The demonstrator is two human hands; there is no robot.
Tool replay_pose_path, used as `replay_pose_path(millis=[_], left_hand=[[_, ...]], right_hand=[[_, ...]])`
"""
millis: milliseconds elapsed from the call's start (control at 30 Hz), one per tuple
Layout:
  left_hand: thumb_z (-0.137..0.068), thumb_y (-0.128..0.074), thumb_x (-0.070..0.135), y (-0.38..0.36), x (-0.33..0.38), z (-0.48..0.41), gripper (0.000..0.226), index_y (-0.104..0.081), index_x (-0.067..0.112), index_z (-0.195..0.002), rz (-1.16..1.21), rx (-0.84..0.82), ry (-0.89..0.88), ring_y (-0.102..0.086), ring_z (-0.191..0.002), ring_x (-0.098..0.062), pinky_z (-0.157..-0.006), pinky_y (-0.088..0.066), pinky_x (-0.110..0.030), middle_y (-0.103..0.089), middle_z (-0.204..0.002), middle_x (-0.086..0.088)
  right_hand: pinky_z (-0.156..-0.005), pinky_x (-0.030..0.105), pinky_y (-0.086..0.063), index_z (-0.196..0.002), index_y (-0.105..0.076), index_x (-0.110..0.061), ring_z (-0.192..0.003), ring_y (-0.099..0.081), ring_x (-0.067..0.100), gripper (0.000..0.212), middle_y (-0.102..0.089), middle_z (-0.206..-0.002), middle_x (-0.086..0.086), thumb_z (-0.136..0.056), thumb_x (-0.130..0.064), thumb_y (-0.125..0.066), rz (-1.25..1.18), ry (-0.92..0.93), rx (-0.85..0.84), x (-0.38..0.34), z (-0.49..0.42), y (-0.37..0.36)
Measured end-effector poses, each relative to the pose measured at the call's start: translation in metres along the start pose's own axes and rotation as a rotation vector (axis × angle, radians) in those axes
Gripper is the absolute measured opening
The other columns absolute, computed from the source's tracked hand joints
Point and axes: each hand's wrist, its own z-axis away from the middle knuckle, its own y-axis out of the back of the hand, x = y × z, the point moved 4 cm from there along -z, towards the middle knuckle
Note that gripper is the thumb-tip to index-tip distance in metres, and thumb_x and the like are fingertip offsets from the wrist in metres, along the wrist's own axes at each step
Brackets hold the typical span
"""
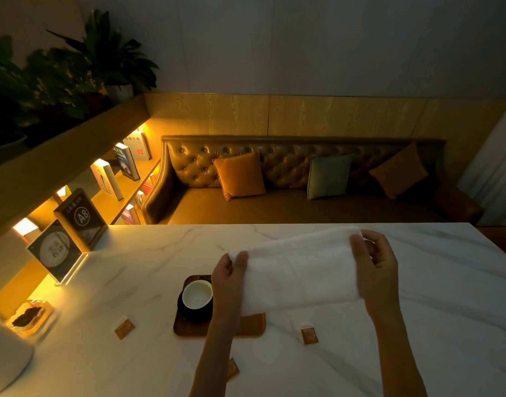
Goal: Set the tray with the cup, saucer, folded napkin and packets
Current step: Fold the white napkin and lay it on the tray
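Observation:
A white napkin, folded into a long band, is held above the table between both hands. My left hand pinches its left end and my right hand grips its right end. Below it lies a brown wooden tray, partly hidden by the napkin and my left forearm. On the tray's left side a white cup stands on a dark saucer. Three brown packets lie on the marble: one left of the tray, one right of it, and one near my left forearm.
The white marble table has two sign stands at its far left. A small dish and a white container sit at the near left edge. A tufted sofa with cushions lies beyond the table's far edge.

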Motion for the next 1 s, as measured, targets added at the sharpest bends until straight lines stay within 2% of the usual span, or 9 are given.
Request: replay_pose_path(millis=[100, 200, 300, 400, 500, 633, 767, 867, 1000], left_hand=[[-0.091, -0.06, 0.037, 0.003, 0.007, -0.002, 0.022, -0.061, 0.019, -0.079, -0.073, 0.024, -0.172, -0.06, -0.066, 0.002, -0.059, -0.05, -0.009, -0.065, -0.076, 0.006], [-0.091, -0.062, 0.034, 0.004, 0.013, -0.003, 0.02, -0.061, 0.02, -0.076, -0.134, 0.046, -0.226, -0.06, -0.067, 0.0, -0.059, -0.05, -0.012, -0.065, -0.077, 0.007], [-0.091, -0.063, 0.031, 0.003, 0.017, -0.003, 0.016, -0.065, 0.025, -0.076, -0.117, 0.052, -0.188, -0.061, -0.068, 0.001, -0.063, -0.046, -0.017, -0.067, -0.074, 0.009], [-0.09, -0.064, 0.033, -0.001, 0.023, -0.002, 0.019, -0.066, 0.025, -0.073, -0.101, 0.082, -0.143, -0.06, -0.066, 0.005, -0.062, -0.041, -0.019, -0.066, -0.068, 0.01], [-0.089, -0.065, 0.034, -0.001, 0.028, -0.003, 0.022, -0.067, 0.023, -0.07, -0.101, 0.107, -0.114, -0.059, -0.064, 0.007, -0.063, -0.04, -0.019, -0.066, -0.069, 0.008], [-0.088, -0.065, 0.037, 0.004, 0.032, -0.005, 0.032, -0.067, 0.01, -0.072, -0.111, 0.154, -0.102, -0.059, -0.067, -0.005, -0.064, -0.039, -0.019, -0.065, -0.07, 0.003], [-0.089, -0.063, 0.036, 0.006, 0.03, -0.006, 0.038, -0.067, 0.002, -0.074, -0.084, 0.155, -0.083, -0.058, -0.072, -0.014, -0.069, -0.041, -0.023, -0.063, -0.071, -0.003], [-0.09, -0.061, 0.038, 0.007, 0.026, -0.008, 0.038, -0.068, 0.004, -0.076, -0.09, 0.104, -0.056, -0.059, -0.076, -0.016, -0.071, -0.043, -0.025, -0.065, -0.075, -0.006], [-0.09, -0.06, 0.043, 0.006, 0.016, -0.01, 0.03, -0.069, 0.015, -0.088, -0.135, -0.125, 0.03, -0.065, -0.083, -0.019, -0.07, -0.05, -0.03, -0.069, -0.086, -0.002]], right_hand=[[-0.057, 0.02, -0.051, -0.11, -0.052, -0.03, -0.087, -0.063, 0.009, 0.017, -0.061, -0.101, -0.013, -0.093, -0.036, -0.054, -0.026, -0.011, 0.071, 0.014, 0.007, 0.003], [-0.061, 0.023, -0.051, -0.109, -0.053, -0.027, -0.087, -0.062, 0.01, 0.017, -0.061, -0.1, -0.011, -0.094, -0.034, -0.054, -0.023, -0.026, 0.099, 0.026, 0.009, 0.005], [-0.061, 0.023, -0.049, -0.106, -0.055, -0.024, -0.086, -0.061, 0.011, 0.017, -0.062, -0.098, -0.007, -0.093, -0.036, -0.055, -0.005, -0.053, 0.148, 0.036, 0.01, 0.005], [-0.058, 0.021, -0.046, -0.101, -0.057, -0.025, -0.082, -0.06, 0.006, 0.014, -0.06, -0.092, -0.015, -0.092, -0.036, -0.056, -0.023, -0.091, 0.229, 0.043, 0.014, 0.002], [-0.06, 0.024, -0.048, -0.101, -0.058, -0.024, -0.084, -0.06, 0.009, 0.014, -0.061, -0.093, -0.015, -0.093, -0.035, -0.056, -0.052, -0.129, 0.222, 0.049, 0.014, 0.0], [-0.065, 0.028, -0.05, -0.104, -0.058, -0.026, -0.087, -0.061, 0.013, 0.014, -0.062, -0.097, -0.012, -0.093, -0.035, -0.055, -0.069, -0.137, 0.163, 0.05, 0.014, -0.003], [-0.062, 0.027, -0.049, -0.104, -0.057, -0.026, -0.085, -0.061, 0.011, 0.015, -0.062, -0.096, -0.013, -0.093, -0.036, -0.056, -0.079, -0.138, 0.153, 0.049, 0.015, -0.007], [-0.061, 0.027, -0.05, -0.103, -0.058, -0.027, -0.086, -0.061, 0.012, 0.014, -0.062, -0.096, -0.012, -0.092, -0.036, -0.056, -0.084, -0.146, 0.156, 0.05, 0.014, -0.009], [-0.065, 0.031, -0.052, -0.104, -0.058, -0.028, -0.086, -0.062, 0.015, 0.016, -0.063, -0.098, -0.009, -0.093, -0.038, -0.055, -0.1, -0.19, 0.173, 0.057, 0.012, -0.002]])
